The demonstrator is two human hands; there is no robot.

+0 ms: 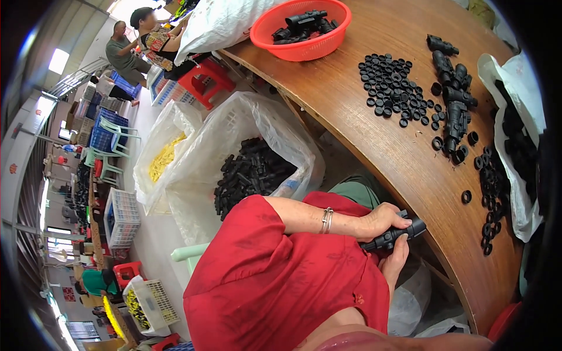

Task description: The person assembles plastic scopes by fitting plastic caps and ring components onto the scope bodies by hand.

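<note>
Low in front of me, by the table's curved near edge, I hold a black toy scope [414, 228], a tube with a wide round end. My left hand [379, 222], with metal bangles on the wrist, wraps round it from above, thumb along its top. From below, my right hand [396, 258] grips the same scope; some of its fingers are hidden. On the wooden table [374, 146] lie many small black ring caps [396, 77] in a loose patch. Beyond them, more black scopes [455, 120] form a row, and further ring caps [487, 199] lie nearer the right.
A red plastic basket [301, 51] with black scopes stands at the table's far left. A white sack [518, 88] holds black parts at the right. On the floor are a big clear bag [193, 193] of black parts, a bag of yellow pieces [165, 158] and a red stool [205, 82].
</note>
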